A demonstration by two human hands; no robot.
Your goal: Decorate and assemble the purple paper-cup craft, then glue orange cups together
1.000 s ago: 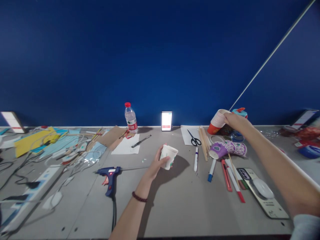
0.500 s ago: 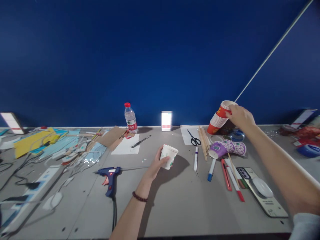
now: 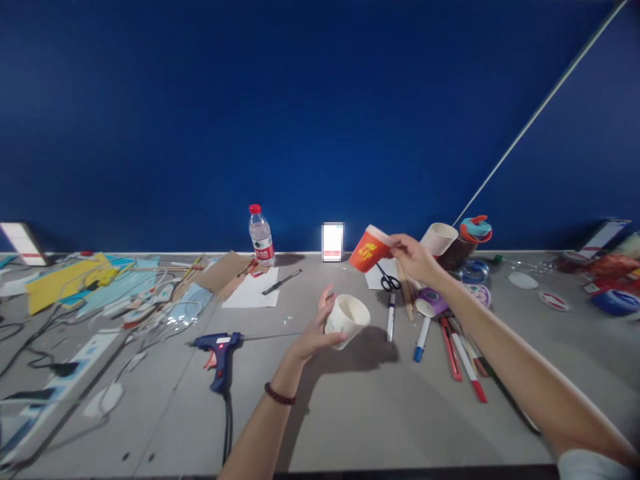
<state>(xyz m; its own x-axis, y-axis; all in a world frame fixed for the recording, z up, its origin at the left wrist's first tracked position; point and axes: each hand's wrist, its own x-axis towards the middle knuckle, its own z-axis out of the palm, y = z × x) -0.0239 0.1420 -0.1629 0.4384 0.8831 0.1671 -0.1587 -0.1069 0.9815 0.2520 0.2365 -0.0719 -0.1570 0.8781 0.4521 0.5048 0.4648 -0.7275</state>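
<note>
My left hand [image 3: 313, 330] is closed round a white paper cup [image 3: 348, 320], tilted with its mouth up and to the right, above the middle of the grey table [image 3: 350, 413]. My right hand [image 3: 415, 259] pinches the rim of a red paper cup [image 3: 369, 249] and holds it in the air just above and right of the white cup. Behind my right hand a stack of paper cups [image 3: 439, 239] lies on its side. A purple patterned cup [image 3: 431, 302] lies beneath my right forearm.
A blue glue gun [image 3: 219, 350] lies left of my left arm. Scissors [image 3: 387, 279], wooden sticks [image 3: 406, 288] and several markers [image 3: 421, 339] are on the right. A water bottle [image 3: 261, 236] stands at the back. Cables, a power strip [image 3: 65, 387] and coloured paper crowd the left.
My right hand has pulled a red cup off the stack and carried it left toward the white cup. My left hand has tilted the white cup's mouth upward.
</note>
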